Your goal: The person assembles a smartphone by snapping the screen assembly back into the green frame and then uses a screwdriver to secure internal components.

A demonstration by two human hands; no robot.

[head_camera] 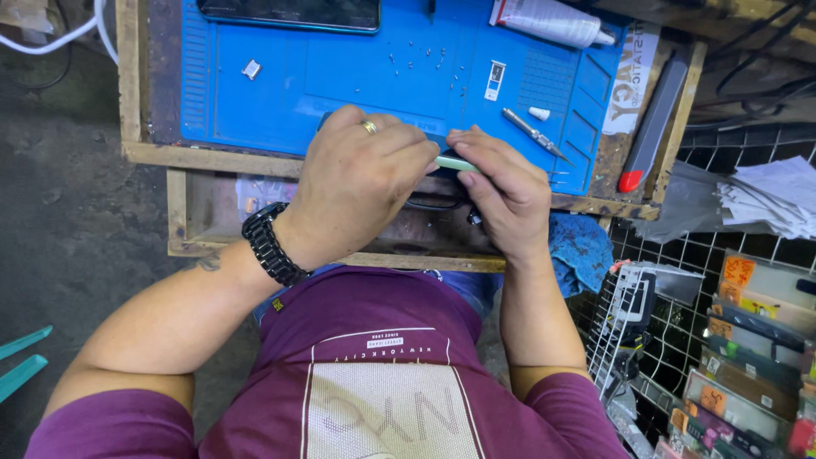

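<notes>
Hands meet at near edge of blue repair mat [255, 102]: left hand [357, 183] curled over a dark device, mostly hidden; right hand [506, 191] pinches a thin pale green tool [455, 163] against it. Loose tiny screws [425, 64] lie farther up the mat; a slip could scatter them or gouge the device

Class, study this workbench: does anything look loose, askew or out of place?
Tiny screws lie scattered loose on the blue mat, not in a tray. A white cap lies apart from the tube.
</notes>
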